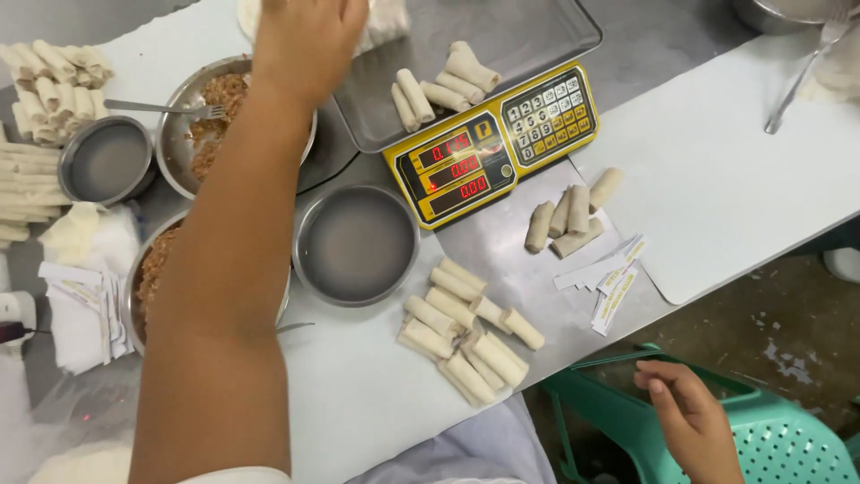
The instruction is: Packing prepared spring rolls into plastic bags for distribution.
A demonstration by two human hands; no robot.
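Observation:
My left hand reaches far across the table to its back edge, over a metal bowl of brown filling with a fork in it. Pale wrappers lie just beyond the fingers; whether the hand grips anything is hidden. My right hand is low at the right, fingers loosely curled on the rim of a green plastic stool, with nothing in it. A yellow digital scale carries a steel tray with several spring rolls.
A bowl of cloudy liquid sits at the centre, with a smaller one at the left. A second filling bowl lies under my forearm. Roll piles and paper strips lie nearby. More rolls are stacked far left.

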